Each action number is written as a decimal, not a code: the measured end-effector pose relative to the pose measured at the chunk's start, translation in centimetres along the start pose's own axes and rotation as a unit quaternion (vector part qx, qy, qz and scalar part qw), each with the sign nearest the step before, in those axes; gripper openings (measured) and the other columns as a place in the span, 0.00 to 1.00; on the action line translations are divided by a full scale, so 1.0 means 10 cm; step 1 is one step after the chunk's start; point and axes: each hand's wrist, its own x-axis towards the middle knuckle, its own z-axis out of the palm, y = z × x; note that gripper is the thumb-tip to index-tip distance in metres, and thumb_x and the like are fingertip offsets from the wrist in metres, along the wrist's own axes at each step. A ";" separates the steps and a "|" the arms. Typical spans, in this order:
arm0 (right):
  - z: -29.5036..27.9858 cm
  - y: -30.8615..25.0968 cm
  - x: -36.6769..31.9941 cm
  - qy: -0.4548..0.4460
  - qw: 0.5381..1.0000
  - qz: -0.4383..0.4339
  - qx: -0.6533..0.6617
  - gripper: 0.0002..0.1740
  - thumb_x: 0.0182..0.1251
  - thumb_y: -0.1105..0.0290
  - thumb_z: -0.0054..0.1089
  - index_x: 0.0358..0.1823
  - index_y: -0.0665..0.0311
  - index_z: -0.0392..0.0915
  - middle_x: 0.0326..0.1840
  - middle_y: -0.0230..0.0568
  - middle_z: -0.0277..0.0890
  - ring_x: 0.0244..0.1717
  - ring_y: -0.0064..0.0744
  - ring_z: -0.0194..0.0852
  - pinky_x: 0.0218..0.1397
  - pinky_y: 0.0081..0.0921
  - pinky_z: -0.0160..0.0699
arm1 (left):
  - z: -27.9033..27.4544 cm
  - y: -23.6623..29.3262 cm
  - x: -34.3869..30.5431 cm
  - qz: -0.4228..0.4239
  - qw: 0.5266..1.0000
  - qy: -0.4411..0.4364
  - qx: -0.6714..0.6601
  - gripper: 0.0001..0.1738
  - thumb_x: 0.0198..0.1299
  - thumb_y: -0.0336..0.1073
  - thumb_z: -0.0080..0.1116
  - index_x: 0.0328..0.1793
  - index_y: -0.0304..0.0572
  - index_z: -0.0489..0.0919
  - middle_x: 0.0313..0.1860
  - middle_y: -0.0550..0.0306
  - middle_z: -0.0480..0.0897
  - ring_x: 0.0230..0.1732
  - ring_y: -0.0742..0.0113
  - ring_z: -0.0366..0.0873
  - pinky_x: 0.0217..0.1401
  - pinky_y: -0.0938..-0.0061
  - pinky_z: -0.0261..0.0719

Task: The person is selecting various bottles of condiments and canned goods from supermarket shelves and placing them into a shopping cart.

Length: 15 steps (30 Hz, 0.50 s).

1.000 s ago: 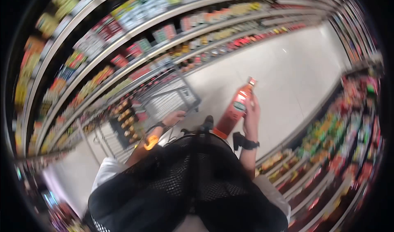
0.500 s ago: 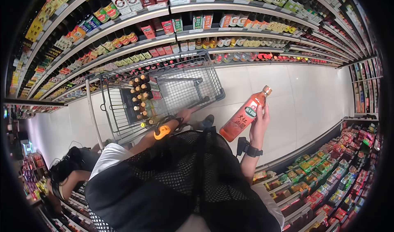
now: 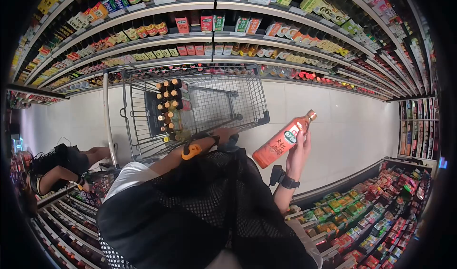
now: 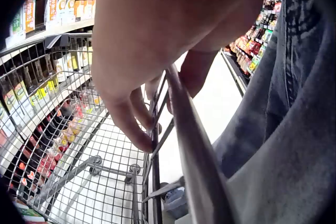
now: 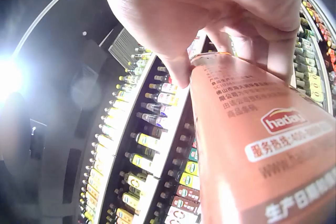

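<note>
While gripping the upper part of a red bottle [image 3: 276,147] in the right hand [image 3: 299,151], holds it well apart from the shopping cart [image 3: 262,118] and above the pale floor [image 3: 333,140], in the head view. Tilts it with the cap up and away to the right, and leaves the printed front label in sight below the fingers; probably takes it high up because of the narrower shape there, easier to close round than the wide body. Rests the left hand [image 3: 222,134] at the near side of the cart, perhaps to steady it. Inside the cart, near the handle end, shows dark-capped and light-capped bottles [image 3: 166,102] packed close, likely so as to prop one another upright. Beyond the cart, includes shelves [image 3: 259,2] of bottles and cartons, set with fronts outward, presumably for easy reading. In the left wrist view, shows fingers bent down over the cart's side rim [image 4: 197,145], with the thumb across on the other side: a loose hold, apparently enough for light control. Just beside it, includes grey-blue trousers [image 4: 262,145]. In the right wrist view, shows fingers and thumb closed round the narrow end of the same red bottle, with small print and a logo facing the camera; seems to spread contact around it against slipping.
</note>
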 end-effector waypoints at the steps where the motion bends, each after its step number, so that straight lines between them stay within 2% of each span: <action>1: 0.08 -0.01 0.01 -0.007 1.000 0.000 -0.002 0.22 0.76 0.61 0.52 0.65 0.66 0.67 0.53 0.35 0.74 0.51 0.23 0.75 0.55 0.26 0.75 | -0.06 -0.03 -0.02 0.003 1.000 -0.003 -0.004 0.48 0.52 0.42 0.59 0.81 0.72 0.53 0.51 0.39 0.82 0.49 0.42 0.81 0.53 0.56 0.77; 2: 0.08 -0.01 0.00 0.013 1.000 0.006 0.020 0.31 0.74 0.65 0.56 0.73 0.69 0.57 0.55 0.42 0.76 0.49 0.24 0.77 0.52 0.26 0.78 | -0.07 -0.04 0.00 0.034 0.999 -0.036 -0.011 0.48 0.52 0.43 0.60 0.81 0.72 0.53 0.53 0.38 0.81 0.51 0.42 0.80 0.55 0.56 0.76; 4: 0.04 -0.02 0.03 0.025 0.999 0.013 0.025 0.34 0.74 0.66 0.56 0.74 0.70 0.54 0.52 0.43 0.78 0.47 0.23 0.77 0.50 0.25 0.78 | -0.03 -0.09 0.07 0.083 0.994 -0.075 -0.016 0.48 0.50 0.46 0.62 0.80 0.70 0.55 0.60 0.40 0.78 0.58 0.44 0.77 0.62 0.59 0.73; 5: 0.14 0.00 0.07 0.004 1.000 0.007 0.028 0.34 0.74 0.66 0.56 0.74 0.71 0.54 0.50 0.43 0.78 0.46 0.23 0.77 0.49 0.25 0.78 | -0.52 0.13 -0.18 0.023 0.993 -0.119 -0.013 0.40 0.54 0.44 0.60 0.77 0.60 0.63 0.62 0.45 0.78 0.60 0.47 0.77 0.65 0.61 0.71; 6: 0.22 0.01 0.11 -0.016 0.999 0.000 0.031 0.34 0.74 0.66 0.57 0.74 0.71 0.54 0.48 0.42 0.79 0.45 0.22 0.77 0.48 0.24 0.78 | -0.52 -0.20 -0.16 0.041 0.994 -0.071 -0.069 0.35 0.58 0.42 0.58 0.74 0.55 0.67 0.63 0.47 0.78 0.62 0.49 0.76 0.66 0.61 0.71; 7: 0.25 -0.01 0.08 -0.001 0.999 0.001 0.040 0.33 0.74 0.66 0.57 0.74 0.71 0.55 0.45 0.41 0.80 0.42 0.21 0.78 0.47 0.23 0.77 | -0.50 -0.49 -0.21 0.060 0.990 -0.035 -0.122 0.30 0.61 0.41 0.56 0.71 0.49 0.70 0.63 0.49 0.78 0.63 0.51 0.76 0.67 0.62 0.70; 9: 0.30 0.01 0.12 -0.002 0.999 0.010 0.047 0.33 0.73 0.66 0.57 0.73 0.71 0.56 0.45 0.41 0.81 0.41 0.20 0.78 0.45 0.22 0.78 | -1.06 -0.43 -0.79 0.110 0.956 0.172 -0.212 0.25 0.58 0.27 0.56 0.65 0.45 0.76 0.56 0.44 0.81 0.56 0.49 0.80 0.60 0.64 0.76; 10: 0.33 0.02 0.12 0.004 0.999 0.013 0.050 0.32 0.73 0.66 0.57 0.73 0.70 0.57 0.45 0.41 0.81 0.41 0.20 0.78 0.44 0.22 0.78 | -1.39 -0.27 -1.13 0.040 0.959 0.243 -0.140 0.24 0.57 0.24 0.54 0.62 0.45 0.77 0.52 0.45 0.83 0.53 0.54 0.81 0.58 0.67 0.77; 11: 0.37 0.03 0.12 0.009 0.998 0.014 0.053 0.32 0.73 0.66 0.57 0.73 0.70 0.57 0.45 0.41 0.81 0.41 0.20 0.78 0.44 0.22 0.78 | -1.60 -0.39 -1.39 -0.043 0.946 0.265 -0.183 0.22 0.56 0.24 0.54 0.58 0.43 0.79 0.49 0.48 0.84 0.50 0.54 0.82 0.57 0.66 0.77; 12: 0.40 0.02 0.15 -0.015 0.998 0.021 0.050 0.32 0.73 0.66 0.57 0.73 0.69 0.57 0.45 0.40 0.81 0.41 0.20 0.79 0.45 0.23 0.78 | -1.85 -0.23 -1.76 -0.109 0.922 0.338 -0.152 0.22 0.54 0.24 0.54 0.57 0.43 0.80 0.45 0.48 0.85 0.48 0.52 0.82 0.56 0.64 0.78; 13: 0.42 0.03 0.16 -0.038 0.998 0.027 0.047 0.32 0.73 0.67 0.57 0.74 0.68 0.57 0.45 0.39 0.81 0.41 0.20 0.79 0.45 0.23 0.79 | -1.94 -0.53 -2.03 -0.081 0.905 0.416 0.010 0.20 0.55 0.25 0.59 0.57 0.41 0.78 0.48 0.48 0.83 0.53 0.53 0.80 0.59 0.66 0.75; 14: 0.44 0.05 0.17 -0.043 0.998 0.030 0.048 0.32 0.73 0.67 0.57 0.74 0.68 0.57 0.45 0.39 0.81 0.41 0.20 0.79 0.45 0.23 0.79 | -1.95 -0.90 -2.31 -0.140 0.880 0.454 0.013 0.24 0.53 0.29 0.62 0.59 0.43 0.77 0.55 0.43 0.79 0.59 0.47 0.75 0.64 0.63 0.71; 15: 0.45 0.10 0.19 -0.052 0.997 0.033 0.047 0.32 0.73 0.67 0.58 0.74 0.68 0.57 0.44 0.39 0.82 0.41 0.20 0.79 0.45 0.23 0.79 | -1.99 -1.15 -2.62 -0.224 0.836 0.480 0.146 0.28 0.52 0.32 0.64 0.62 0.45 0.74 0.61 0.43 0.75 0.64 0.46 0.70 0.65 0.57 0.69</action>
